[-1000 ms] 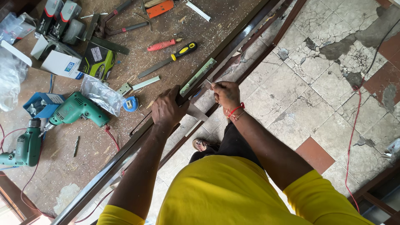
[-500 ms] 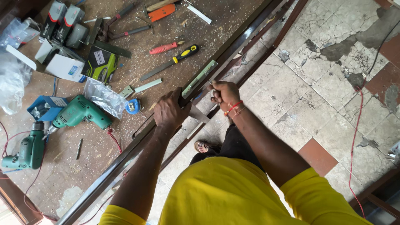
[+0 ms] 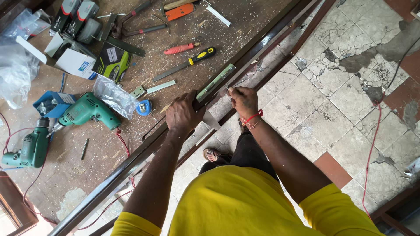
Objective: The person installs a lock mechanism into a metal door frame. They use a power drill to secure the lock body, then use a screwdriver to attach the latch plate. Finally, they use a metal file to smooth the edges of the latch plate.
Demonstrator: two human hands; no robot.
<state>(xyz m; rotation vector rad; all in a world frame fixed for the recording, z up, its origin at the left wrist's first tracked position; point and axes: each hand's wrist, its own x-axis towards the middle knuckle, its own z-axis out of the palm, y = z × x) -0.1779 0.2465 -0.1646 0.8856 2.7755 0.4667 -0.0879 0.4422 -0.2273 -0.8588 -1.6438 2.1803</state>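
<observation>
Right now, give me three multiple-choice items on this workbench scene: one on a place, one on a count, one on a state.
1. Where does the left hand rest?
A. on the dark metal frame
B. on the cracked tile floor
C. on the clear plastic bag

2. How many green power drills lie on the bench?
A. one
B. two
C. four

3. How does the right hand stand?
A. flat and open
B. fingers pinched at the metal lock plate
C. hanging free at the side

Answers:
1 A: the palm lies on the frame's edge.
2 B: one green drill lies by the blue box, another green drill at the left edge.
3 B: the fingertips close together beside the plate's end.
</observation>
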